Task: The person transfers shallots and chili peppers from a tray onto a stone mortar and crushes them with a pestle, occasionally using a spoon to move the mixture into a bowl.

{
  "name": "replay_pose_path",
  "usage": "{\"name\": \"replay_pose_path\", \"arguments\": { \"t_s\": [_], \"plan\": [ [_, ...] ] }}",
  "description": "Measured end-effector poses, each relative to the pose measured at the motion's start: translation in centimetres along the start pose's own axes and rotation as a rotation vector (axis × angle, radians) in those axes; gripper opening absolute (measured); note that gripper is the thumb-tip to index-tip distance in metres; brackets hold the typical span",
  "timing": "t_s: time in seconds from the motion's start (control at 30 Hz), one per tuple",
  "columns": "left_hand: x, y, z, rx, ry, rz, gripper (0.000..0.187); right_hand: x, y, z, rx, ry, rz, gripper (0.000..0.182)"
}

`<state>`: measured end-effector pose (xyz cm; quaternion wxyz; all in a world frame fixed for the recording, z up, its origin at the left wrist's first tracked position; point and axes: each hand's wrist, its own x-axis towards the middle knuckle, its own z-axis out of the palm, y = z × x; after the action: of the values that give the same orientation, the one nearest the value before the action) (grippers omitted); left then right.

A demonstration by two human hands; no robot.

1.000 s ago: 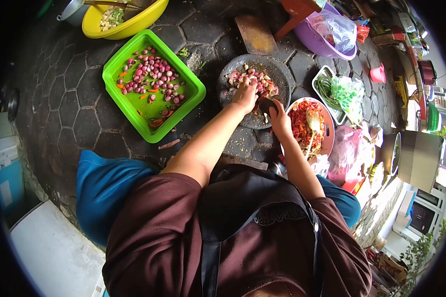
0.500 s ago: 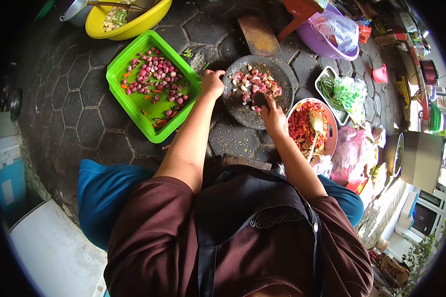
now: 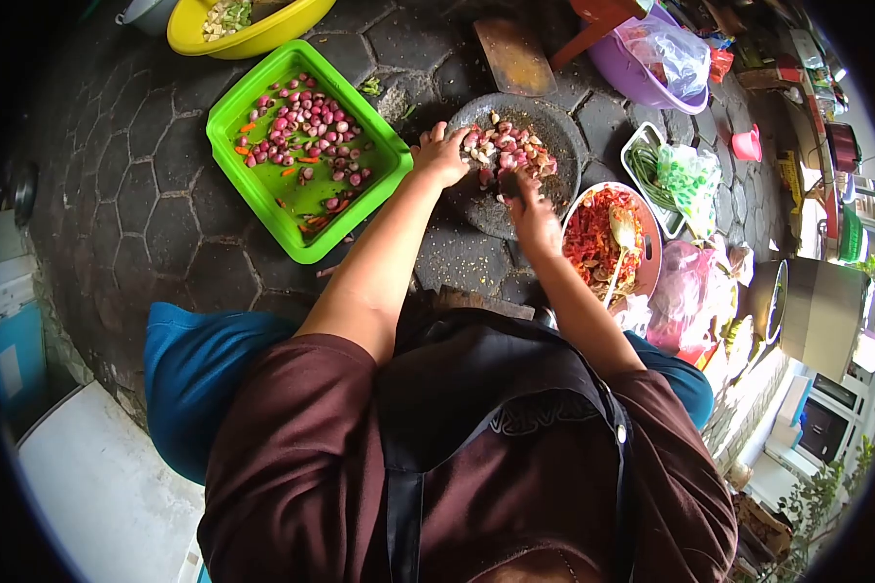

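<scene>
Crushed shallots and pale cloves [image 3: 507, 148] lie in a wide, shallow stone mortar [image 3: 478, 216] on the floor. My right hand [image 3: 537, 219], a little blurred, is closed around a dark stone pestle [image 3: 510, 184] that presses among the shallots at the near side. My left hand [image 3: 441, 157] rests at the mortar's left rim, fingers spread, their tips close to the crushed pieces; nothing shows in it. Left of that hand, a green tray [image 3: 306, 250] carries whole shallots [image 3: 306, 121] and a few orange chillies. Right of the mortar, a pink bowl [image 3: 654, 260] contains chopped red chillies [image 3: 593, 233] and a spoon [image 3: 616, 262].
A worn wooden board [image 3: 515, 60] lies beyond the mortar. Farther right stand a purple basin [image 3: 620, 70] with plastic bags and a white tray [image 3: 673, 222] of long green beans. A yellow basin [image 3: 253, 41] is at the upper left. Dark hexagonal pavers [image 3: 180, 194] cover the ground.
My left hand has gone from gripping the mortar's rim to lying with spread fingers over it, nearer the shallots. My right hand and the pestle have shifted slightly. The view has tilted a little.
</scene>
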<state>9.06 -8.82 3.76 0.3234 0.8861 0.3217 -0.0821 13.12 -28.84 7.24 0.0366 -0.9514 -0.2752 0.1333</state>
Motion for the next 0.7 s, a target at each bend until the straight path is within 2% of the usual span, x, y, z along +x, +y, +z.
{"name": "replay_pose_path", "arguments": {
  "t_s": [0.07, 0.1, 0.13, 0.2, 0.27, 0.33, 0.37, 0.4, 0.47, 0.53, 0.6, 0.63, 0.7],
  "plan": [
    [-1.1, 0.5, -0.2, 0.094, -0.036, 0.023, 0.081, -0.4, 0.9, 2.9, 0.086, 0.141, -0.056, 0.052],
    [-1.7, 0.7, -0.1, 0.151, -0.071, 0.031, 0.09, 0.1, 0.1, 1.6, 0.036, 0.041, 0.012, 0.051],
    [-2.2, 0.6, 0.4, 0.174, -0.072, 0.062, 0.095, 1.3, 0.8, 1.9, 0.131, 0.03, 0.0, 0.046],
    [-3.3, 1.0, 1.1, 0.265, -0.119, 0.089, 0.098, 3.1, 2.8, 1.7, 0.285, 0.034, -0.097, 0.047],
    [-4.6, 1.8, 1.0, 0.275, -0.177, 0.075, 0.098, 2.2, 1.9, -1.0, 0.272, 0.023, -0.074, 0.046],
    [-5.5, 2.1, 1.9, 0.257, -0.175, 0.066, 0.1, 0.3, 0.8, -2.4, 0.267, 0.178, -0.051, 0.045],
    [-5.9, 2.3, 2.2, 0.254, -0.178, 0.075, 0.102, -0.3, 0.5, -1.9, 0.251, 0.176, -0.045, 0.048],
    [-6.4, 2.5, 2.3, 0.245, -0.173, 0.079, 0.104, -0.6, -0.1, -1.5, 0.132, 0.038, 0.034, 0.052],
    [-6.9, 2.7, 3.2, 0.283, -0.162, 0.089, 0.101, -0.6, 1.0, 2.7, 0.051, -0.017, -0.026, 0.054],
    [-6.6, 2.7, 4.1, 0.303, -0.14, 0.092, 0.101, 0.4, 0.9, 2.2, 0.039, 0.064, -0.04, 0.051],
    [-7.0, 2.8, 4.3, 0.327, -0.129, 0.109, 0.102, 3.2, 2.0, 0.4, 0.31, -0.102, 0.038, 0.047],
    [-7.0, 3.0, 4.0, 0.302, -0.124, 0.099, 0.101, 4.2, 3.0, 0.2, 0.388, -0.051, -0.039, 0.044],
    [-6.7, 2.9, 3.6, 0.276, -0.093, 0.101, 0.096, 4.7, 3.5, -0.1, 0.406, 0.001, -0.059, 0.043]
  ]
}}
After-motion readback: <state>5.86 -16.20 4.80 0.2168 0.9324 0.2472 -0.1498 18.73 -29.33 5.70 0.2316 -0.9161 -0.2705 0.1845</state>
